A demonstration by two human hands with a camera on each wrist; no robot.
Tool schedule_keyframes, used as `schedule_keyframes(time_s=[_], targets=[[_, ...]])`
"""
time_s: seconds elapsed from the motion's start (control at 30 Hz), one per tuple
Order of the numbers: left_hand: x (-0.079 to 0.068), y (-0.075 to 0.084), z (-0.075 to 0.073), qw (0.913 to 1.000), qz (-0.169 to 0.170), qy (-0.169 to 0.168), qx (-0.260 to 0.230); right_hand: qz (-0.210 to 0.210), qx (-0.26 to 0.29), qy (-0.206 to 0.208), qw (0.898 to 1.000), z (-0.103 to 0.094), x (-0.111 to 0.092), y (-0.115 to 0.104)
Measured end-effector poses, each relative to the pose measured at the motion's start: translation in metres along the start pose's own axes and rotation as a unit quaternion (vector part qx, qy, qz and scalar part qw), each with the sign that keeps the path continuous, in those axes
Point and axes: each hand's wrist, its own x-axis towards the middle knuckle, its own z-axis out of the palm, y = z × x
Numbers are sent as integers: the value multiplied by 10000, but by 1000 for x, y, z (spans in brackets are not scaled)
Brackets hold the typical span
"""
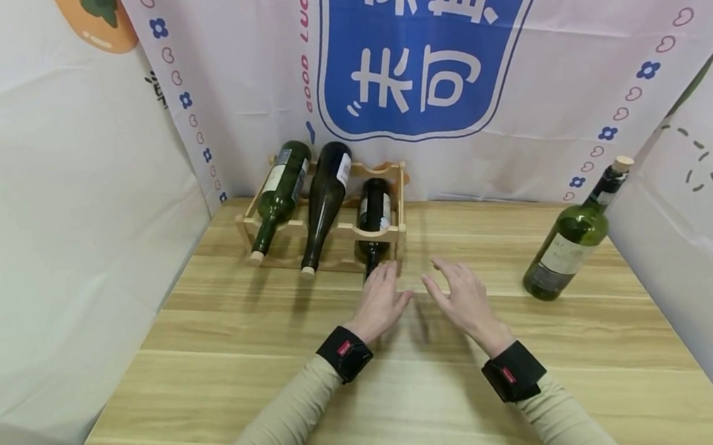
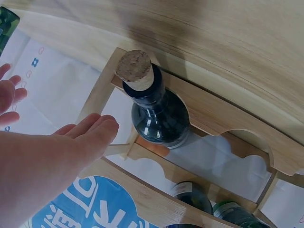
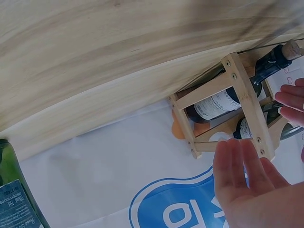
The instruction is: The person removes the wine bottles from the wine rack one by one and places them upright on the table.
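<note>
Dark bottle (image 1: pixel 376 210) in the lower tier of the wooden rack (image 3: pixel 249 102): it lies at about 11 o'clock from between my hands, its neck running toward 6 o'clock and its cork (image 2: pixel 135 69) seated in the mouth. My left hand (image 1: pixel 376 305) is just beside that neck, released, the fingers fairly straight; from the left wrist I see a small gap between my fingertips and the glass. My right hand (image 1: pixel 466 308) is at about 3 o'clock from the left, relaxed and grasping nothing.

In the upper tier, toward 10 o'clock from my hands, lie 2 more: a green bottle (image 1: pixel 278 201) and a brown-black bottle (image 1: pixel 327 197). A standing green bottle (image 1: pixel 565 246) is on the surface (image 1: pixel 217 376), at about 2 o'clock from my right hand.

I judge that the dark bottle's seat in the rack matters most here. Any nudge is best made along its length, toward 12 o'clock, since a sideways push could roll it against the post. I would guide the neck with 1 hand and steady the rack with the other. The cork makes a poor handle, as it could pull out. The upper necks overhang the front, so I should keep my wrists low and clear of them.
</note>
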Motion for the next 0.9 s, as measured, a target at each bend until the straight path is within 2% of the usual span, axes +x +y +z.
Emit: schedule_keyframes(time_s=[0.37,0.67,0.8,0.9], targets=[[-3,-8,-7,9998,-162,-79,-72,-125,-77,-50,9999,2,3,-5],[-5,-15,-11,9971,-697,-301,-103,-222,-59,-2,9997,5,5,-7],[-7,-20,-14,9962,-805,-290,-159,-251,-48,35,9997,6,5,-7],[-9,-23,-15,9968,-751,-184,-211,-237,-30,32,9997,7,4,-7]])
